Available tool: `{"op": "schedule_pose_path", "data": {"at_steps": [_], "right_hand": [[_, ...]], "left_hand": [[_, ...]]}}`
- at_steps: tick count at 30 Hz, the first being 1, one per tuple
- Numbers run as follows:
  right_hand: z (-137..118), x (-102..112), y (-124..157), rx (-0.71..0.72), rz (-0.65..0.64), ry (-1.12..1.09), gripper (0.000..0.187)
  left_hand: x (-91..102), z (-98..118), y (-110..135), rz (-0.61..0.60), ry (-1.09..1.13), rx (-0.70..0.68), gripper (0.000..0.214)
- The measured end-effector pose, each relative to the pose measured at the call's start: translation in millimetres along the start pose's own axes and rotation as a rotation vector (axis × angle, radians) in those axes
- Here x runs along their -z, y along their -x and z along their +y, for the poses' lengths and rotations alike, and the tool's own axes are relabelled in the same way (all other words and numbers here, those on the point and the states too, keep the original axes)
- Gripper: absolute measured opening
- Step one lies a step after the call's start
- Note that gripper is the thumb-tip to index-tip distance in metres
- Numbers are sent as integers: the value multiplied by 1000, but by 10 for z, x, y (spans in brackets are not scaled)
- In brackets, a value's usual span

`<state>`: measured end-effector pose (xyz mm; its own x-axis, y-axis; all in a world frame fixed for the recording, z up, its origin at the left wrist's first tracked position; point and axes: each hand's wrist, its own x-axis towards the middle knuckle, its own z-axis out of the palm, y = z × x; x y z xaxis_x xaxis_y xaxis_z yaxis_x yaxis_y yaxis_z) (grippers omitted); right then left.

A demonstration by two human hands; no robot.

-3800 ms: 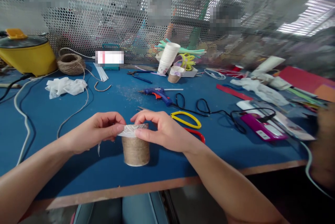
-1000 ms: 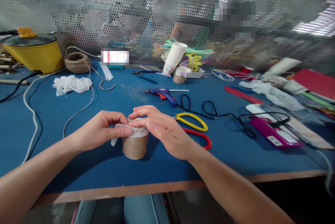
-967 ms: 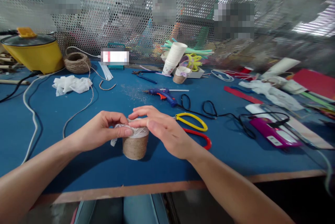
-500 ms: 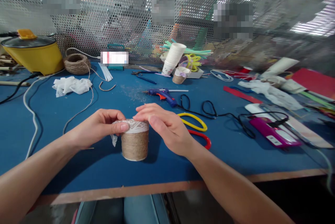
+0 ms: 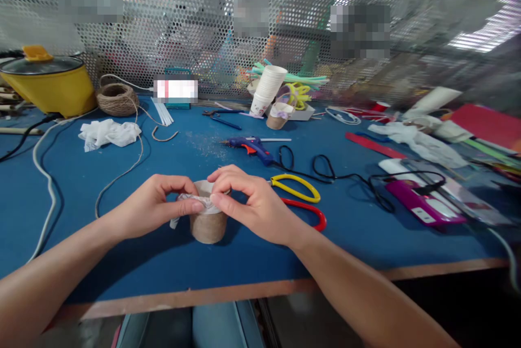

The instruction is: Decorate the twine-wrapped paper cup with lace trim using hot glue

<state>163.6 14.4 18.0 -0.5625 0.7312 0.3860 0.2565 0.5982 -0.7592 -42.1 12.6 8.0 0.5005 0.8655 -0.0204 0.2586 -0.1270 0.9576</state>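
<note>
Near front edge of table [image 5: 252,261] — twine-wrapped cup [image 5: 208,228], upright between your hands. Your left hand [image 5: 157,201] pinches lace [image 5: 207,203] against rim; your right hand [image 5: 248,201] grips rim opposite. Scissors [image 5: 316,195] just beside right wrist, partly hidden — glue gun [image 5: 249,145] beyond.

We see a twine-wrapped cup [image 5: 208,228], tan and closely wound, its open mouth facing up, near the front edge of the blue table [image 5: 252,261]. Along the front of its rim we find white lace ribbon [image 5: 207,209], bunched, a loose end hanging to the left.
</note>
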Motion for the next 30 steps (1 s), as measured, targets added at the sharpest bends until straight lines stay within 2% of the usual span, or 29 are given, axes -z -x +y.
{"op": "schedule_pose_path", "data": {"at_steps": [5, 10, 12, 19, 24, 30], "right_hand": [[33, 0, 4, -7, -9, -15, 14], [22, -11, 12, -28, 4, 8, 13], [4, -23, 10, -11, 5, 15, 15], [-7, -34, -5, 47, -30, 24, 14], [-42, 2, 0, -77, -65, -19, 10], [-32, -3, -7, -248, -8, -190, 16]], "left_hand": [[-12, 23, 14, 37, -173, -57, 21], [-33, 14, 29, 184, -325, -238, 21], [-47, 4, 33, 189, -331, -265, 18], [-55, -16, 13, 53, -126, -236, 15], [-28, -25, -16, -24, 125, -148, 14], [-33, -45, -19, -36, 233, -112, 14]]}}
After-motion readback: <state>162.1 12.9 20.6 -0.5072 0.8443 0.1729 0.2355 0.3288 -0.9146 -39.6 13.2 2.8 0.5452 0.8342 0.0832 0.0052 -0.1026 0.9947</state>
